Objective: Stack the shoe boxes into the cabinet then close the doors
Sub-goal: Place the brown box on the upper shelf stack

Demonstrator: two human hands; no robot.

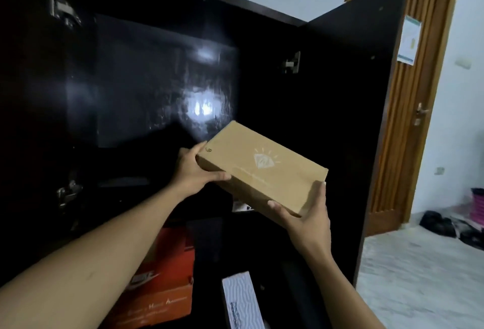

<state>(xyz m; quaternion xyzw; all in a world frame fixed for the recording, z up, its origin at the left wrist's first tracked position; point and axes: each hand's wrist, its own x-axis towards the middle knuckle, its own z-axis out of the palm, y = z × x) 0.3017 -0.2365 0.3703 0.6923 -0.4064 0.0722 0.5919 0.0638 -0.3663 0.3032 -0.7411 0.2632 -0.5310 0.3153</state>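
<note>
Both hands, arms out, grip brown box [264, 169] ends w/ curled fingers: left hand [195, 169], right hand [306, 213], at cabinet [131, 79].

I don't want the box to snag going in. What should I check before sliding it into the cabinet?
1. Grip: left hand and right hand hold opposite ends of the tan cardboard shoe box: ok.
2. Door: black right cabinet door swung wide open: ok.
3. Box level: not ok, tilted.
4. Room in the dark cabinet compartment: cannot tell.
5. Path: orange shoe box and white patterned box lie below it: ok.
</note>
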